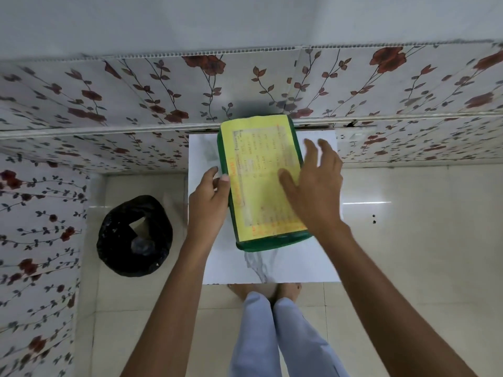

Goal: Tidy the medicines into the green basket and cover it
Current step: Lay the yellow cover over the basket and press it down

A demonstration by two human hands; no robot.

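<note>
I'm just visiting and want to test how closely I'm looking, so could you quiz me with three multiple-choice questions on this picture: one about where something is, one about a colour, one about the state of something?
1. Where is the black-lined bin?
A. on the white table
B. on the floor, left of the table
C. behind the basket

2. What colour is the sheet on top of the basket?
A. yellow
B. blue
C. red

3. In what state is the basket?
A. open and uncovered
B. tipped on its side
C. covered by the sheet

Answers:
1 B: the black-lined bin stands on the floor tiles beside the white table.
2 A: the sheet is yellow with orange print.
3 C: the sheet hides the top of the green basket; the left hand grips its edge and the right hand lies flat on the sheet.
</note>
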